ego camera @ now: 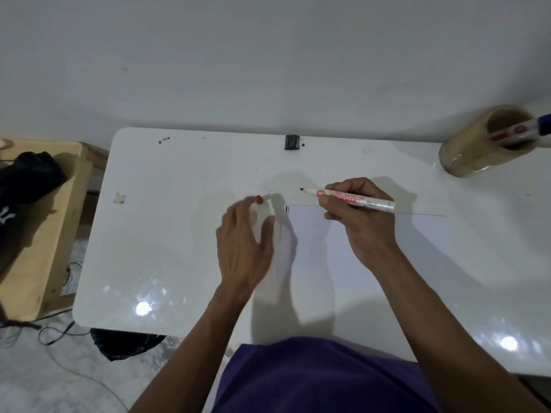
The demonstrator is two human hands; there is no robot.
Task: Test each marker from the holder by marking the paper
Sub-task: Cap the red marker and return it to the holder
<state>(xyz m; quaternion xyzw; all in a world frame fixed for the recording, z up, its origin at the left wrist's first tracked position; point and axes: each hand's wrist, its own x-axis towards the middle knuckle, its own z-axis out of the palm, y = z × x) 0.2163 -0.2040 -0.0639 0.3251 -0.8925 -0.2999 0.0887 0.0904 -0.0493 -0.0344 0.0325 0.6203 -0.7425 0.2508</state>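
Uncapped red marker [351, 199] above paper [372, 248]; holder [465, 156] far right.

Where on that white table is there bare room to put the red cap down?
Bare: the white table's left part, between its left edge and the left hand. Crowded: the middle, with white paper, right hand and red marker; the tan round holder fills the far right corner.

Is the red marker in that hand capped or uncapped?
Uncapped: the red marker in the right hand shows its bare tip; the left hand holds the red cap.
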